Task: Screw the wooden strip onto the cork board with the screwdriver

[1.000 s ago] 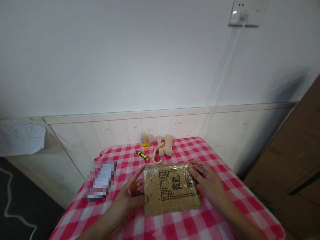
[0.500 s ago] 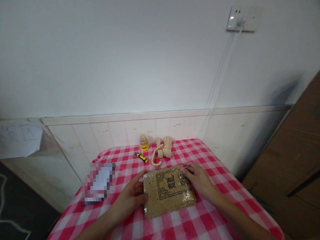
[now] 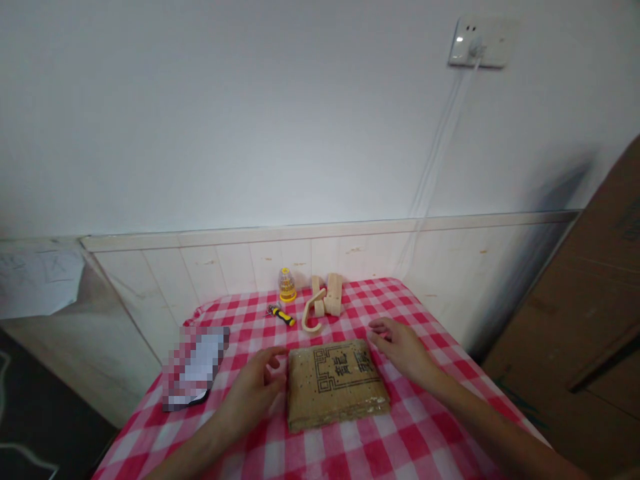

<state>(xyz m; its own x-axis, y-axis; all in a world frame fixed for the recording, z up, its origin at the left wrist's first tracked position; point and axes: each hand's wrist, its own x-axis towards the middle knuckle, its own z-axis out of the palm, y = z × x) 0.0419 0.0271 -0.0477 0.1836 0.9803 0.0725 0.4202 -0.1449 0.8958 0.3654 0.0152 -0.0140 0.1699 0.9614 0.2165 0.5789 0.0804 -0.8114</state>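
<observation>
A flat tan package [image 3: 330, 383], wrapped in clear plastic and printed with black characters and a frame pattern, lies on the checked cloth in front of me. Beside its left edge is my left hand [image 3: 257, 383], open, with thumb and fingers apart; whether a fingertip touches the plastic I cannot tell. My right hand [image 3: 403, 347] hovers off the far right corner, holding nothing, its fingers loosely bent and apart from the package. Beyond the package sit a pale wooden hook [image 3: 311, 317] and several pale wooden blocks [image 3: 334, 293].
A yellow-and-black screwdriver handle [image 3: 283, 315] and a clear-topped yellow bit case [image 3: 287, 285] stand near the wall. At left lies a blurred-out phone-like object [image 3: 203, 363]. The red-and-white tablecloth [image 3: 420, 427] meets the panelled wall; a brown board [image 3: 575, 347] leans at right.
Both hands have let go of the package and moved slightly outward. The package now lies flatter on the cloth, its far edge lower.
</observation>
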